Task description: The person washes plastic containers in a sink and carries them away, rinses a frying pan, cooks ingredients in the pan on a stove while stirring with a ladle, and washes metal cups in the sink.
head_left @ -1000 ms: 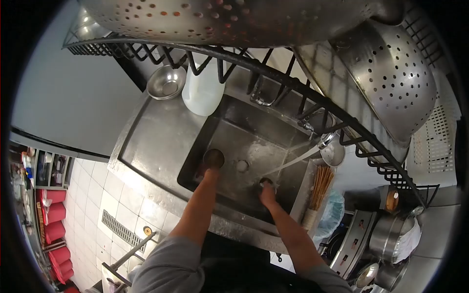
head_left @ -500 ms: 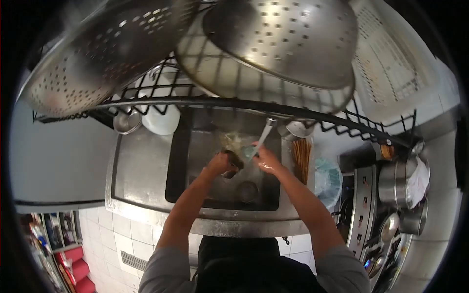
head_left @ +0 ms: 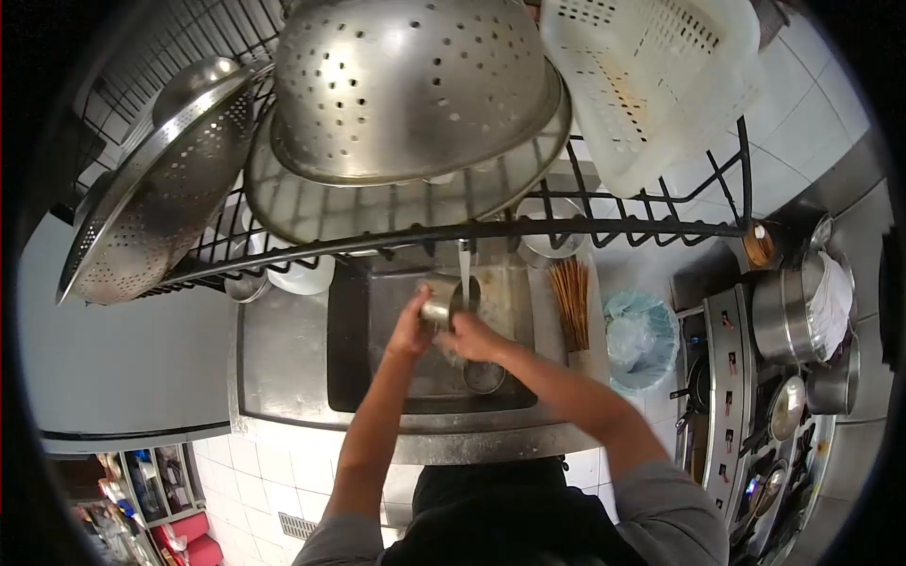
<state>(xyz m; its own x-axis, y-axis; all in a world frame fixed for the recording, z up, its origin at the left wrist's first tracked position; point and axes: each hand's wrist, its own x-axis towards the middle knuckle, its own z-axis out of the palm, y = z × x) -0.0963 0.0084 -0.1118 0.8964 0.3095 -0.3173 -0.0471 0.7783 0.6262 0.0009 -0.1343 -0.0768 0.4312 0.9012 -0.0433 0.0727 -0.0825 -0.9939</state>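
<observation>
My left hand (head_left: 411, 325) grips a metal cup (head_left: 438, 304) by its side, above the sink basin (head_left: 377, 387). The cup is tilted, its dark opening facing right, near the stream of water (head_left: 464, 269). Close against the cup's opening is my right hand (head_left: 472, 340), with its fingers curled and blurred; what they hold, if anything, is too small to make out. Below my right hand, a round bowl or cup (head_left: 484, 377) lies on the basin floor.
A black wire rack (head_left: 415, 236) with a large colander (head_left: 406, 94) and a white plastic basket (head_left: 651, 85) hangs over the sink. Wooden sticks (head_left: 570, 302) stand right of the basin, beside a lined bin (head_left: 642, 344). A stove (head_left: 727, 396) is farther right.
The view has swung to the right. My left hand has raised and tilted the cup toward the water. My right hand has come in from the right, up against the cup.
</observation>
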